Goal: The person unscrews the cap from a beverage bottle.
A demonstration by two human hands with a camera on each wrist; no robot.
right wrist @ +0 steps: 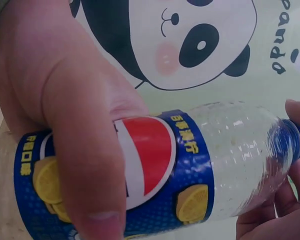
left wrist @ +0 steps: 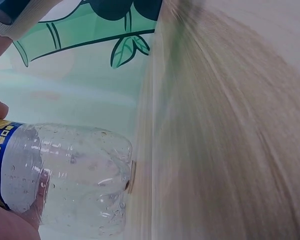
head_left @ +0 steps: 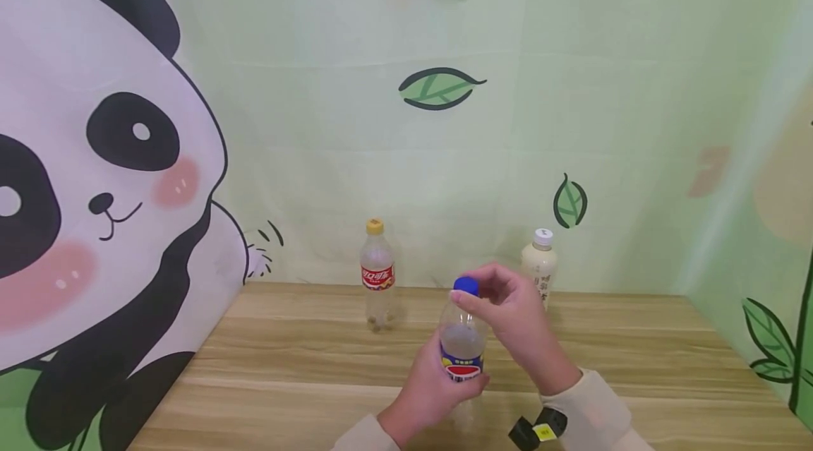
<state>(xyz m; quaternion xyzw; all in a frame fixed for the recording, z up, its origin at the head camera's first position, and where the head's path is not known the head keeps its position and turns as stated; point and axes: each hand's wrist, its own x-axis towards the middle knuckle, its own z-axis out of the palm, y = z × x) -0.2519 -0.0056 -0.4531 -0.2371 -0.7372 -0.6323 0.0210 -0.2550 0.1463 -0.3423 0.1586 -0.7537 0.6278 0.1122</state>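
Note:
A clear plastic soda bottle (head_left: 461, 338) with a blue label stands nearly upright in front of me. My left hand (head_left: 427, 389) grips it round the label (right wrist: 195, 170), the thumb lying across its front. Up at the neck, my right hand (head_left: 519, 311) pinches the blue cap (head_left: 466, 286) between thumb and fingers. The cap sits on the bottle's mouth. Some liquid shows inside the bottle, and its clear base (left wrist: 90, 175) is close over the wooden tabletop in the left wrist view.
Behind to the left stands a clear bottle (head_left: 377, 278) with a yellow cap and red label. A cream-coloured bottle (head_left: 540, 260) with a white cap is partly hidden behind my right hand. The wooden table (head_left: 286, 345) ends at a green panda-print backdrop (head_left: 305, 154).

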